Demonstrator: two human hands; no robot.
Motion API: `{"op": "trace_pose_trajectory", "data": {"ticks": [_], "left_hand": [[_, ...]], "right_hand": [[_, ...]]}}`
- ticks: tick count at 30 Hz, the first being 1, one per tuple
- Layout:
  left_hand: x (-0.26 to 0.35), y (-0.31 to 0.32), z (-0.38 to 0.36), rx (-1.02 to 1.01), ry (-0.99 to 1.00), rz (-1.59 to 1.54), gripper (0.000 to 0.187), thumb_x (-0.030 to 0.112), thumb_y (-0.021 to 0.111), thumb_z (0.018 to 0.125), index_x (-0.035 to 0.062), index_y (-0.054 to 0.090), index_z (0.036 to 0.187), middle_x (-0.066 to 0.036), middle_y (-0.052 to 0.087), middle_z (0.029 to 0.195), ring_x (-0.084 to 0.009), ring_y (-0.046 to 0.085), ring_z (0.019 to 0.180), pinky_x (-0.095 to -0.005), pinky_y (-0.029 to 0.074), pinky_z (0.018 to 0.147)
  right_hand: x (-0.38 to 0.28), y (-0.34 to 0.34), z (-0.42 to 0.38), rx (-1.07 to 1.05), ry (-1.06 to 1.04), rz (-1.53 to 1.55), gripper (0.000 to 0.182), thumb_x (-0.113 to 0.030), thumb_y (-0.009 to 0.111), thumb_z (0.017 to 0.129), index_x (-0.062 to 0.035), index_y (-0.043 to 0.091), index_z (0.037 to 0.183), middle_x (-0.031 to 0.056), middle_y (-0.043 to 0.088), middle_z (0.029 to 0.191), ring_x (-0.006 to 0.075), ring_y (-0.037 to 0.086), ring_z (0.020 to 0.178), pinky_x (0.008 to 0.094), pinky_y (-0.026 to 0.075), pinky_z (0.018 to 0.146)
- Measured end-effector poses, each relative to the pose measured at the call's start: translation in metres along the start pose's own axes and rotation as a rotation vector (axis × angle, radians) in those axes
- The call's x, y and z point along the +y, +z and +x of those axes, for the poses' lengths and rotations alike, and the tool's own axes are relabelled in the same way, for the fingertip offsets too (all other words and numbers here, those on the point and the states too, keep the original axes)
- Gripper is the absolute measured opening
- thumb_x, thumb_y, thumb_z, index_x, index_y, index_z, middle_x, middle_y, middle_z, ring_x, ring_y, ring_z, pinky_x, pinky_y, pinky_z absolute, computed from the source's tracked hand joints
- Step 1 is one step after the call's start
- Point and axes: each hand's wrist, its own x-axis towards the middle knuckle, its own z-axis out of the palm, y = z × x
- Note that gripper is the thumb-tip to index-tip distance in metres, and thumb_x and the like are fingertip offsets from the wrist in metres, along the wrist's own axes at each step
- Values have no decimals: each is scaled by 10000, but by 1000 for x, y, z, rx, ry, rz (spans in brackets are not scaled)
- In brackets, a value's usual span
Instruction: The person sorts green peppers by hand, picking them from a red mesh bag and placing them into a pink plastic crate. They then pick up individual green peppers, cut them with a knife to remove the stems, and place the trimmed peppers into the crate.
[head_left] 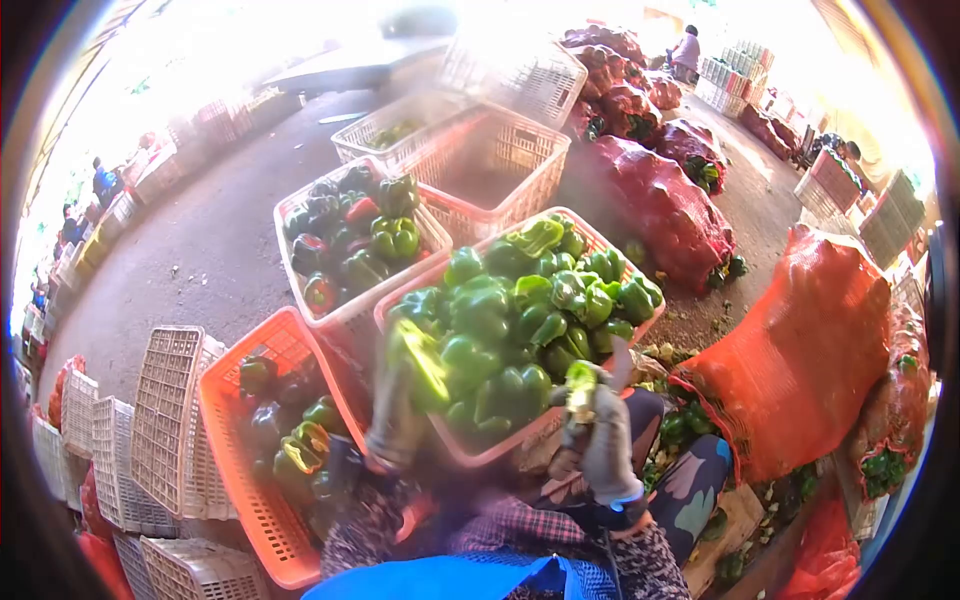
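Note:
My left hand [392,415], in a grey glove, is closed around a cut green bell pepper [422,362], blurred by motion, at the left edge of a crate [470,456] heaped with green bell peppers [482,310]. On the crate's right side my right hand [608,455], also gloved, is wrapped round a knife, whose pale blade [621,364] points up. A pepper piece with pale flesh [580,390] sits against the fingers of that hand. The knife's handle is hidden in the glove.
An orange crate [245,500] at left holds dark and green peppers. Behind stand a white crate of mixed peppers [308,318] and a pink-rimmed crate [500,212]. Red mesh sacks [800,350] lie to the right; stacked crates [165,420] stand at left. People work far off.

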Motion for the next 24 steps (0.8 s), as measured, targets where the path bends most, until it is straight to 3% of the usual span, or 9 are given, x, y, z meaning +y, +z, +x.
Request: {"op": "trace_pose_trajectory", "data": {"ticks": [5,6,7,9,16,17,21,23,24], "left_hand": [[46,-48,143,82,208,1201,835,504,729,954,137,368,1612,-139,575,1382,-218,660,1101,-335,592,878],[19,-65,172,29,297,1352,803,508,724,956,159,398,1601,-124,558,1459,-246,631,1213,-419,554,979],[18,-41,170,-128,-167,1284,790,552,669,968,154,409,1598,-126,498,1576,-313,531,1395,-481,433,1137],[-68,-71,151,-226,193,2001,752,580,603,977,151,445,1575,-140,483,1597,-350,441,1471,-507,331,1203],[-64,-62,154,-223,52,1909,758,617,522,994,149,435,1583,-167,457,1612,-351,396,1501,-519,302,1214],[-61,-62,153,-210,38,1909,771,619,522,996,146,416,1595,-171,456,1612,-352,387,1508,-518,293,1222],[-77,-95,156,-58,216,1748,753,539,511,1037,73,358,1608,-243,367,1640,-409,303,1542,-507,248,1260],[-26,-27,109,-40,449,1552,755,415,581,1048,38,288,1633,-260,331,1648,-421,336,1526,-482,315,1239],[-45,-14,86,-71,241,758,724,389,622,1030,34,343,1596,-240,398,1612,-380,417,1473,-442,389,1181]], "right_hand": [[-35,-12,-6,239,-45,-72,420,-350,472,1086,-64,551,1384,128,731,991,58,538,580,210,447,495],[-34,-15,-4,243,-58,-77,413,-333,464,1088,-65,550,1391,130,732,985,61,537,579,208,450,500],[-31,-18,-3,249,-67,-84,407,-315,455,1090,-66,549,1398,132,732,978,64,536,577,207,453,506],[-24,-19,-1,273,-30,-105,422,-300,455,1088,-71,527,1435,130,731,985,63,531,576,209,460,513],[-31,22,23,116,-54,-164,653,-131,527,1051,-140,280,1655,40,546,1245,50,541,672,206,486,543],[-21,16,23,136,-63,-139,592,-261,549,1083,-99,332,1609,41,614,1015,56,527,618,219,481,556],[-31,0,2,11,-240,-107,565,-35,567,1023,-114,458,1571,7,605,1256,39,583,809,206,534,629],[1,-41,8,-71,-478,-410,449,-17,610,1000,-104,580,1440,32,668,1202,117,673,882,263,577,722],[-9,-42,2,-62,-472,-406,449,-17,610,1000,-104,580,1440,32,668,1202,117,673,882,263,577,722]]}}
